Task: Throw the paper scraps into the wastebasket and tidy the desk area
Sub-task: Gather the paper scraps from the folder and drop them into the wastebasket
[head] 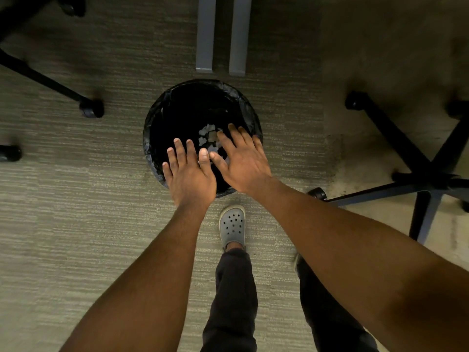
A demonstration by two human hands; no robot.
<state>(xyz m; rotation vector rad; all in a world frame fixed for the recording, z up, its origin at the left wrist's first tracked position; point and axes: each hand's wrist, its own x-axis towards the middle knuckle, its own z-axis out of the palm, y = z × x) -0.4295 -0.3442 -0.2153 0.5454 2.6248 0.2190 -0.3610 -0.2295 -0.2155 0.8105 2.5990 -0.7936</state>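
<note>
Both hands, left hand (pixel 189 177) and right hand (pixel 241 161), hover flat, fingers spread and empty, above the wastebasket's (pixel 152 128) near rim. Paper scraps (pixel 208 135) lie directly below inside it, nearer the right hand.

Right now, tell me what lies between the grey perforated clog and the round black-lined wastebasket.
Only bare striped carpet, seen in the head view. The grey perforated clog sits just short of the round black-lined wastebasket, with nothing else in that gap.
</note>
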